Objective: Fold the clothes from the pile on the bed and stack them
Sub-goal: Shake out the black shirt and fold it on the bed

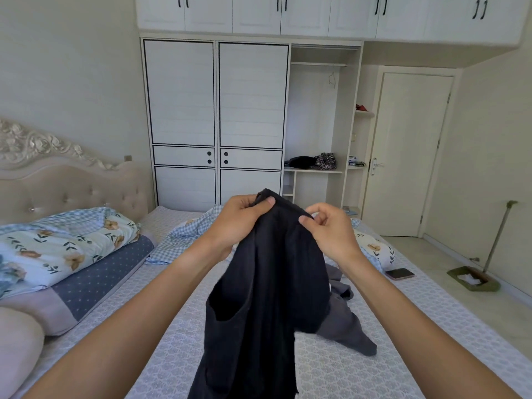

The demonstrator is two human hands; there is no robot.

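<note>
Pretty bright, soft daylight, barely any shadows. Sharp mid-frame, wide-angle bend at edges, cabinets [328, 15] curving.

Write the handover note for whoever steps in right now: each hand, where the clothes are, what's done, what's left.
Left hand: grips the top edge of the black garment, thumb on the near side.
Right hand: pinches the same top edge further along.
The black garment hangs unfolded from both hands, held up over the bed.
A grey garment lies crumpled on the bed behind it, partly hidden.
Done: no folded stack shows in view.
Left: spread and fold the black garment, lay it down, then fold the grey one and stack it on top.
Mind the phone near the bed's right edge.
</note>
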